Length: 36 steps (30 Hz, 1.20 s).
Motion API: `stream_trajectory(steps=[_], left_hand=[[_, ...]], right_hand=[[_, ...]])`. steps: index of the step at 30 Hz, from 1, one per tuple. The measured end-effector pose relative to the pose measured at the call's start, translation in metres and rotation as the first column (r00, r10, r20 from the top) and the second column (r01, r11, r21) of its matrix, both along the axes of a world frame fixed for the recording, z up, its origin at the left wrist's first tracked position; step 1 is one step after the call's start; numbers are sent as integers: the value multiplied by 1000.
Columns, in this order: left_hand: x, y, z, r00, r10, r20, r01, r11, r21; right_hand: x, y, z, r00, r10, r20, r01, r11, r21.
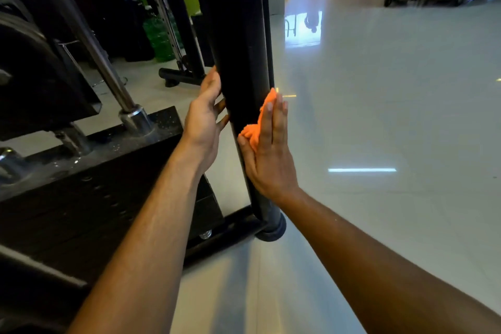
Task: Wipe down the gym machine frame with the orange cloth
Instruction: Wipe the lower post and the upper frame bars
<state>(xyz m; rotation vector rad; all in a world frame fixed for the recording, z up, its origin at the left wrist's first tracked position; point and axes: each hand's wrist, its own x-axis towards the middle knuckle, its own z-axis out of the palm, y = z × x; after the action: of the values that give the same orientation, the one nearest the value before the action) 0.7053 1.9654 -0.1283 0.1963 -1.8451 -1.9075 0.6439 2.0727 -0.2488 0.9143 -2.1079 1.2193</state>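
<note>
Both bare forearms reached forward from the bottom of the view toward a black upright post of the gym machine frame. On the post's right side the right hand lay flat, its fingers straight and close together, pressing the orange cloth against the tube; the cloth was bunched between palm and post, showing along the inner edge of the fingers and at their tips. On the opposite side the left hand rested against the post with its fingers loosely spread and only slightly bent, the fingertips touching the black surface. Lower down the post ended in a round black foot standing on the pale glossy floor, joined to a low black base bar running left. To the left stood a black weight block with chrome guide rods rising from it at a slant. Bright strips of light reflected off the floor to the right.
</note>
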Motion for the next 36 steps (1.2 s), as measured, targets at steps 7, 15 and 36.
stream_trajectory(steps=[7, 15, 36], left_hand=[[1, -2, -5, 1000, -23, -21, 23, 1000, 9], [-5, -3, -24, 1000, -24, -14, 24, 999, -26], [-4, 1, -94, 995, -31, 100, 33, 999, -21]], right_hand=[[4, -6, 46, 998, 40, 48, -34, 990, -136], [7, 7, -36, 997, 14, 73, -18, 999, 47], [4, 5, -80, 995, 10, 94, -16, 998, 53]])
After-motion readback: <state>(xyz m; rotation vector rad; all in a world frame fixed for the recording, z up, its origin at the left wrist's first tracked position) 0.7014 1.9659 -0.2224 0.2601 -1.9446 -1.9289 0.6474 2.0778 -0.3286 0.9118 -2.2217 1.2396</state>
